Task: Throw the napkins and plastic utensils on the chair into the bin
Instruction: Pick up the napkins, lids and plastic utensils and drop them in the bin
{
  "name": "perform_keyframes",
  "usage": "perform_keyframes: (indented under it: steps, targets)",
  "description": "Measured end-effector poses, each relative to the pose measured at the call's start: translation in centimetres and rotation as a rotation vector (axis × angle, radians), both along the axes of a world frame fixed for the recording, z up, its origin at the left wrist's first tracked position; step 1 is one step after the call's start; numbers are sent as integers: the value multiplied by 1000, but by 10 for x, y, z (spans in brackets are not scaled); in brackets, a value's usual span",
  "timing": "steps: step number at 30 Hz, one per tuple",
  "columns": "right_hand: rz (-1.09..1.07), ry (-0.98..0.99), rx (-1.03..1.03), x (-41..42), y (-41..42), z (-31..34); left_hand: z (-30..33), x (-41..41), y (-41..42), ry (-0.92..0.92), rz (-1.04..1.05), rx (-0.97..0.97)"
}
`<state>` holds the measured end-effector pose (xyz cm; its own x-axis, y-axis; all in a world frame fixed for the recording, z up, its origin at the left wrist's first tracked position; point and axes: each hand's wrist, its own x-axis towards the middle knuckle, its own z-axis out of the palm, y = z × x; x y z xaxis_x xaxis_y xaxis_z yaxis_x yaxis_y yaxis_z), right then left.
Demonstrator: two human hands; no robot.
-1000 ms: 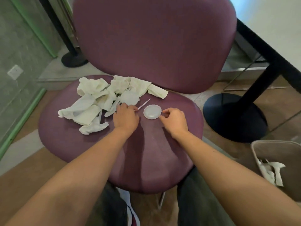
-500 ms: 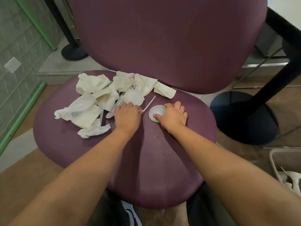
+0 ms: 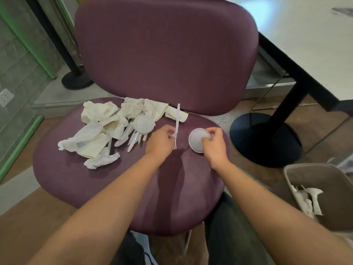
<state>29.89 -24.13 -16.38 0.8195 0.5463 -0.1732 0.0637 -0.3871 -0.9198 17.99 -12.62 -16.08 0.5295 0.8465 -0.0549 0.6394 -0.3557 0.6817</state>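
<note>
Fingers of the left hand (image 3: 160, 139) pinch a thin white plastic fork (image 3: 177, 123); the right hand (image 3: 214, 143) grips a round lid (image 3: 197, 139). Crumpled napkins (image 3: 99, 129) cover the textured chair (image 3: 95, 178) seat's back-left edge.

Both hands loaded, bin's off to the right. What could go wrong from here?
1. The left hand pinches the white plastic fork near one end; it may pivot and drop.
2. The right hand grips only the edge of the round white plastic lid; it could slip.
3. The beige bin is low beside the chair; tosses may miss.
</note>
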Motion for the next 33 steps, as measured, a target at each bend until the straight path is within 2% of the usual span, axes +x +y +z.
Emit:
perform_keyframes:
  steps: [4,11,22,26,30,33]
  targets:
    - [-153,-19,41,17,-51,11,14,33,-39,-4,-133,-11]
    - [-372,-52,116,55,-148,17,19,98,-123,-64,-305,-144]
    - [-630,-46,37,118,-271,-11,-19,195,-245,53,-502,-213]
    - [-652,-51,-91,139,-292,-26,-43,222,-272,112,-505,-226]
    - [-526,44,-276,153,-301,-48,-61,236,-291,180,-520,-227]
    - [-464,62,-318,154,-303,-50,-63,238,-293,226,-543,-196]
